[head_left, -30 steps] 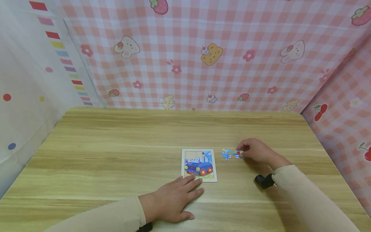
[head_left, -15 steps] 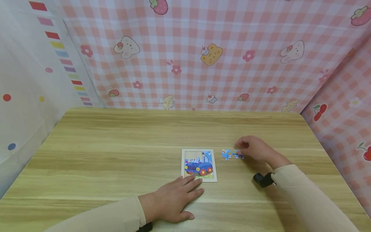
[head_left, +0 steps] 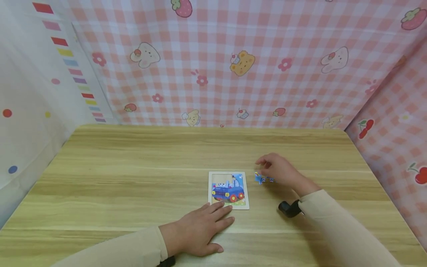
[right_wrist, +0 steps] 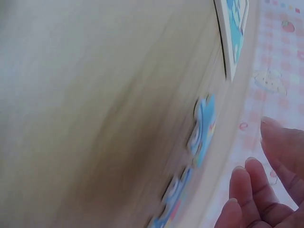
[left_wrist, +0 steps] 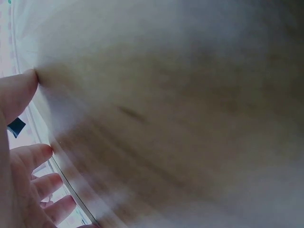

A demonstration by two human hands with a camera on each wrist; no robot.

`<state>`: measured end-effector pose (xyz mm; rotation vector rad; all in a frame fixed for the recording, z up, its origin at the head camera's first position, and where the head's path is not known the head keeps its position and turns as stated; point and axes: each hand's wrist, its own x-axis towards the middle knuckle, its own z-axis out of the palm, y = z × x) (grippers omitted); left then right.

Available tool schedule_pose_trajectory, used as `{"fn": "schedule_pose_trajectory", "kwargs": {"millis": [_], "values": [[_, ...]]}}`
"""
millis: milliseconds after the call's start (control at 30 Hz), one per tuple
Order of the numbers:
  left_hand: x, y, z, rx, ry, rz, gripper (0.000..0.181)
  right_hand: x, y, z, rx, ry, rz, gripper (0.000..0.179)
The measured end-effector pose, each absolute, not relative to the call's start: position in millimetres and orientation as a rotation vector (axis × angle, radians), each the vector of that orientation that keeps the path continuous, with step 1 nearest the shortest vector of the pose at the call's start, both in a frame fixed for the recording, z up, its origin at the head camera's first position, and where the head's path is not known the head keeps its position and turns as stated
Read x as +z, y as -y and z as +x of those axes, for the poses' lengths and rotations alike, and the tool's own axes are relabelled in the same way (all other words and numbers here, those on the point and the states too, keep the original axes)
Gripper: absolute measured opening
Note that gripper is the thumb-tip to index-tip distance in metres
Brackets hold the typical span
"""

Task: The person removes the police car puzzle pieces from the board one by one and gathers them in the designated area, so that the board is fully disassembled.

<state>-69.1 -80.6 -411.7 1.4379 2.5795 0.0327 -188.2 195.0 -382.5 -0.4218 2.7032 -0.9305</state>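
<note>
- Directions are read from the head view, with twelve at the table's far side.
- The puzzle tray (head_left: 247,200), pale-rimmed, lies flat right of the middle of the wooden table (head_left: 116,178); its picture is a blue car (head_left: 227,193) with eyes and red wheels, and bare backing shows towards eleven o'clock.
- The left hand (head_left: 201,231), at the tray's seven o'clock, lies palm down with fingers stretched and spread, grasping nothing; its fingertips reach over the tray's six-o'clock edge.
- The right hand (head_left: 279,171), at the tray's two o'clock, hangs over the loose pieces with fingers loosely bent and a gap between the digits; it has hold of nothing.
- One blue piece (head_left: 258,179) lies between two and three o'clock of the tray, well clear of its rim.
- A second piece (head_left: 270,180) sits just beside it at three o'clock, partly hidden by the right hand.
- A black device (head_left: 289,209) shows at the right sleeve (head_left: 337,222).
- Pink checked cloth (head_left: 213,87) hangs at twelve.
</note>
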Motion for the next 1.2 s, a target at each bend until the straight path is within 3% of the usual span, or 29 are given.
{"fn": "schedule_pose_trajectory", "kwargs": {"millis": [633, 1200], "values": [[-412, 82, -70, 0.026, -2.571, 1.446, 0.067, -390, -157, -183, -0.968, -2.622, -0.444, 0.027], [-412, 82, -72, 0.057, -2.534, 1.432, 0.067, -392, -137, -177, -0.734, -2.669, -0.551, 0.027]]}}
